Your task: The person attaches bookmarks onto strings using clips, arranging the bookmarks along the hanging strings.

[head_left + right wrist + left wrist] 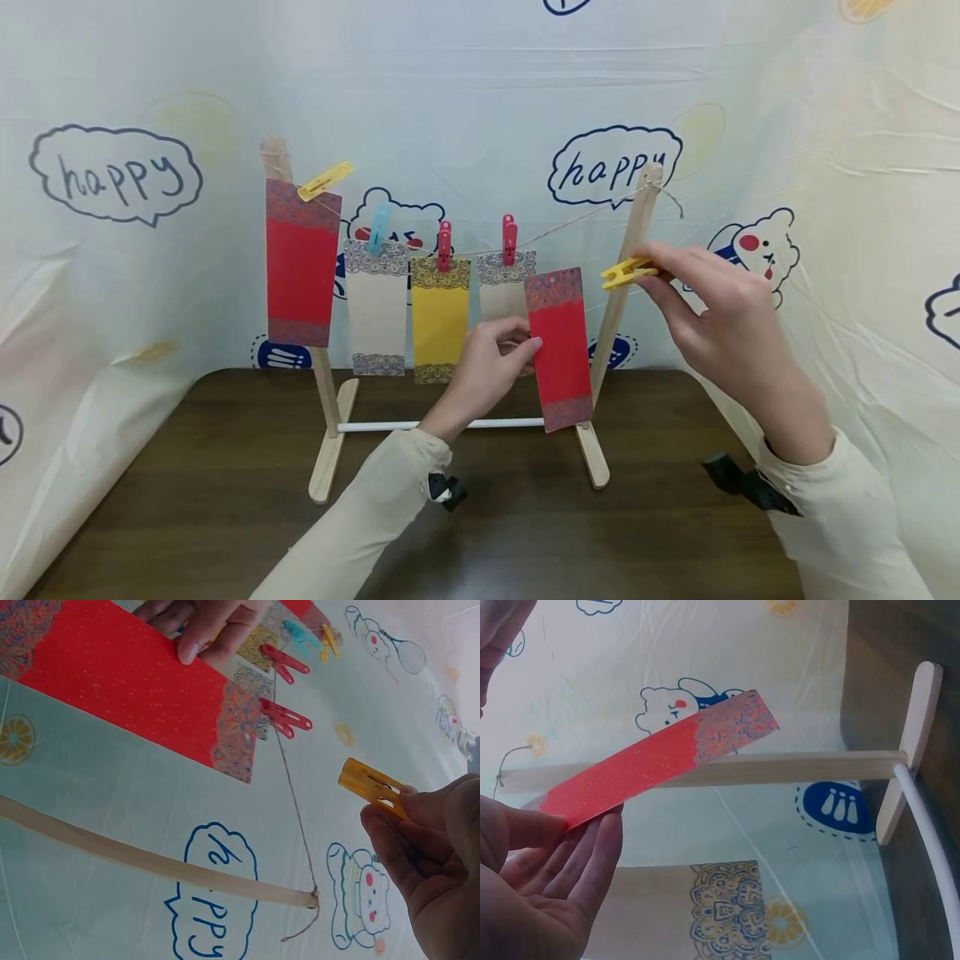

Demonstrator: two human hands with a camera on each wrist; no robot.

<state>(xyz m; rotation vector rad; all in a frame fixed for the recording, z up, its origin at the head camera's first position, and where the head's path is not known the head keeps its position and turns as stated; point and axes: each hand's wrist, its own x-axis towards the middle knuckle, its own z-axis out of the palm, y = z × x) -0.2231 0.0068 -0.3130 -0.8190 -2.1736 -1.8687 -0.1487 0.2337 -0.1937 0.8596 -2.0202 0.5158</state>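
Note:
My left hand (491,358) pinches a red card (561,348) with patterned ends by its left edge, holding it upright below the string (570,223), just left of the rack's right post (626,279). The same red card (656,763) shows in the left wrist view, and again as the red card (127,682) in the right wrist view. My right hand (701,304) pinches a yellow clothespin (626,272) beside the right post; the yellow clothespin (371,787) lies right of the string (294,802).
A wooden rack (330,433) stands on a dark table (187,500). On its string hang a red card (300,262) under a yellow pin (324,180), a white card (375,304) under a blue pin, a yellow card (439,321) and another card under red pins (509,239).

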